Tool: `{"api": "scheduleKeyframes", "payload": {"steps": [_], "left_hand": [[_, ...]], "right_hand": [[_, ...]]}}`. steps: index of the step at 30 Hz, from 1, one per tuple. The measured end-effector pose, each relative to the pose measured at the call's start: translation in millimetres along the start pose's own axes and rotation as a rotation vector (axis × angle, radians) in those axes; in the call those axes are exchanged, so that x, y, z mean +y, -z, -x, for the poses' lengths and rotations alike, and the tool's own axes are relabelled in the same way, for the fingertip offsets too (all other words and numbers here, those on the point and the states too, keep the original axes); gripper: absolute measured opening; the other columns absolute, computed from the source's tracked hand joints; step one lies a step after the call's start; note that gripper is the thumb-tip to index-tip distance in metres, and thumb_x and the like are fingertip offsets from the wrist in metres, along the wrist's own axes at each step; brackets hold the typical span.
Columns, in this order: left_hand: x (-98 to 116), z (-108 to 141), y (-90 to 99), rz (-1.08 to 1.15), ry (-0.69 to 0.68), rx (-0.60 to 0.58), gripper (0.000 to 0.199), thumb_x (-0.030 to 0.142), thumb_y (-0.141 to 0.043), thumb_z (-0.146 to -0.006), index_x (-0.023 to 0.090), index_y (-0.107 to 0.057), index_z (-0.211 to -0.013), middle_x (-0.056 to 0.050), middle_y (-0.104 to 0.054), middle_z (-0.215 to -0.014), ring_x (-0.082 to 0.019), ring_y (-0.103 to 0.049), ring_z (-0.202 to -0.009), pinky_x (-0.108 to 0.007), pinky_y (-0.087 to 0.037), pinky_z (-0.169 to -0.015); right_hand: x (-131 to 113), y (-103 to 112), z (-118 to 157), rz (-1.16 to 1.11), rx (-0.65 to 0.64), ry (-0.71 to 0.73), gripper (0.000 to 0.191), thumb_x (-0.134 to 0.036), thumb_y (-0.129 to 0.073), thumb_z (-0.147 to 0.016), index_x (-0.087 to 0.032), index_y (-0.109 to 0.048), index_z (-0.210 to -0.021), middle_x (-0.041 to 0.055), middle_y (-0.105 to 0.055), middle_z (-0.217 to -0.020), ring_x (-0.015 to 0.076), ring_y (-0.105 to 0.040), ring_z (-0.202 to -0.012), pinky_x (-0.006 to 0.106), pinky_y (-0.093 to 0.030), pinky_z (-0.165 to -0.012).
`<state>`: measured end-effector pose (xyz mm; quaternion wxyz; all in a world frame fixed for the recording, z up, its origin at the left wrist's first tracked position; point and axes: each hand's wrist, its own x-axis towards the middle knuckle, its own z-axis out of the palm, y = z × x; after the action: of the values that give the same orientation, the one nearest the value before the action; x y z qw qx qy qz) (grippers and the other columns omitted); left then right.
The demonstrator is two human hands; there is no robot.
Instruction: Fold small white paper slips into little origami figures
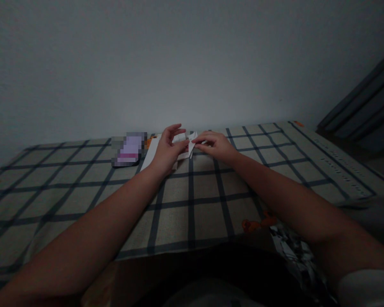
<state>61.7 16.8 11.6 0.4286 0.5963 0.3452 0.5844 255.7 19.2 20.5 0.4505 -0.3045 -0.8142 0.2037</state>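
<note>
Paper (pixel 191 147) — matt; tablecloth (pixel 208 221) — matt cloth

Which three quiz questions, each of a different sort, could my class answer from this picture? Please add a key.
1. What do the left hand and right hand both have at their fingertips?
A) a cup
B) white paper
C) a pen

2. True or false: the blurred purple item lies to the left of the left hand.

3. Fill in: the cloth under the hands has a dark-lined ____ pattern.

Key: 1. B; 2. True; 3. checked.
</note>
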Motion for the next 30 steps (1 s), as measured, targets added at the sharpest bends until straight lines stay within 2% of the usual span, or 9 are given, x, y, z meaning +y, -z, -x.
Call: {"api": "scheduleKeyframes", "payload": {"steps": [2, 6, 12, 17, 24, 27, 30], "left_hand": [[1.1, 0.4, 1.1, -0.038, -0.065, -0.048, 0.056, 0.021, -0.074, -0.07, 0.026, -0.051, -0.121, -0.007, -0.06, -0.126, -0.012, -0.065, -0.079, -0.028, -0.056, -0.072], [3.5, 1.7, 1.6, -0.086, -0.153, -0.181, 0.053, 0.02, -0.072, -0.073, 0.023, -0.051, -0.121, -0.004, -0.068, -0.1, -0.014, -0.066, -0.085, -0.031, -0.053, -0.085], [3.8, 1.2, 1.9, -0.102, -0.189, -0.172, 0.05, 0.019, -0.073, -0.073, 0.022, -0.052, -0.118, -0.002, -0.07, -0.095, -0.015, -0.067, -0.093, -0.034, -0.05, -0.092], [3.9, 0.6, 2.5, -0.09, -0.191, -0.146, 0.047, 0.021, -0.075, -0.074, 0.022, -0.054, -0.116, -0.002, -0.071, -0.092, -0.016, -0.069, -0.091, -0.033, -0.051, -0.089], [-1.2, 0.4, 1.8, -0.146, -0.187, -0.082, 0.041, 0.029, -0.077, -0.074, 0.022, -0.057, -0.109, -0.001, -0.069, -0.084, -0.016, -0.068, -0.083, -0.031, -0.053, -0.08], [-1.9, 0.8, 1.4, -0.219, -0.184, -0.027, 0.041, 0.032, -0.08, -0.071, 0.022, -0.058, -0.104, -0.001, -0.066, -0.09, -0.014, -0.066, -0.077, -0.027, -0.053, -0.073], [0.3, 2.3, 1.6, -0.279, -0.097, -0.018, 0.038, 0.04, -0.078, -0.073, 0.021, -0.057, -0.099, 0.001, -0.062, -0.087, -0.012, -0.062, -0.064, -0.026, -0.051, -0.06]], "right_hand": [[-0.6, 0.0, -0.2, -0.04, 0.012, -0.023, 0.018, -0.031, -0.065, -0.084, -0.02, -0.076, -0.093, 0.0067, -0.072, -0.096, 0.0184, -0.064, -0.09, 0.03, -0.05, -0.077], [-0.1, -1.0, -0.5, -0.152, 0.044, -0.104, 0.021, -0.035, -0.067, -0.082, -0.018, -0.074, -0.093, 0.0067, -0.072, -0.095, 0.0178, -0.064, -0.089, 0.03, -0.05, -0.079], [3.5, -2.2, -0.9, -0.272, 0.021, -0.171, 0.023, -0.034, -0.069, -0.078, -0.017, -0.072, -0.094, 0.0061, -0.071, -0.093, 0.0161, -0.063, -0.084, 0.03, -0.05, -0.078], [2.7, -1.9, -0.9, -0.308, 0.009, -0.173, 0.025, -0.036, -0.069, -0.079, -0.016, -0.072, -0.094, 0.005, -0.07, -0.09, 0.0143, -0.062, -0.079, 0.029, -0.05, -0.076], [0.6, -2.7, -0.2, -0.239, 0.037, -0.167, 0.03, -0.045, -0.067, -0.082, -0.016, -0.07, -0.082, 0.0022, -0.066, -0.075, 0.0137, -0.058, -0.072, 0.027, -0.046, -0.069], [2.0, -3.5, -0.4, -0.23, 0.047, -0.165, 0.03, -0.045, -0.067, -0.082, -0.016, -0.071, -0.083, 0.0025, -0.066, -0.076, 0.0137, -0.059, -0.072, 0.027, -0.045, -0.069], [4.1, -4.0, -0.8, -0.208, 0.06, -0.153, 0.029, -0.044, -0.067, -0.083, -0.016, -0.071, -0.086, 0.0033, -0.068, -0.08, 0.0137, -0.059, -0.073, 0.027, -0.045, -0.07]]}}
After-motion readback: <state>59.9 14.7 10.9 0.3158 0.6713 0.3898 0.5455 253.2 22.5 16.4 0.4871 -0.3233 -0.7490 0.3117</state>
